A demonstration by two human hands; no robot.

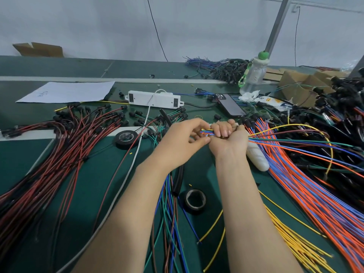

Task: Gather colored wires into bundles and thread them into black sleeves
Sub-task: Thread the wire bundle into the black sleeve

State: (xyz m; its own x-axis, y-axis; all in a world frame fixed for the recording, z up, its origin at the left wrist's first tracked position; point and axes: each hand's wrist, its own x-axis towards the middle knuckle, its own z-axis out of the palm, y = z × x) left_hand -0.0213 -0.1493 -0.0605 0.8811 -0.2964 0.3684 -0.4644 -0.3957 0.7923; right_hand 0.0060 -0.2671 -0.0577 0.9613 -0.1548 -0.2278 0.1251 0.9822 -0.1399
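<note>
Bundling step: R hand [227,134] fist-grips thin multicolour wire bundle [262,141]; L hand [185,134] pinches its tips. Next: prob. needs even ends, then black flexible sleeve tube [178,183].

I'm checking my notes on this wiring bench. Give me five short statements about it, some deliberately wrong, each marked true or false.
1. The right hand grips a bundle of colored wires. True.
2. The left hand lies flat on the table. False: it pinches the ends of the bundle that stick out of the right fist.
3. Two rolls of black tape lie on the green table. True.
4. The phone lies on the sheet of paper. False: it lies on the table right of the white box; the paper is far to the left.
5. The bottle has a red cap. False: the cap is green.
</note>
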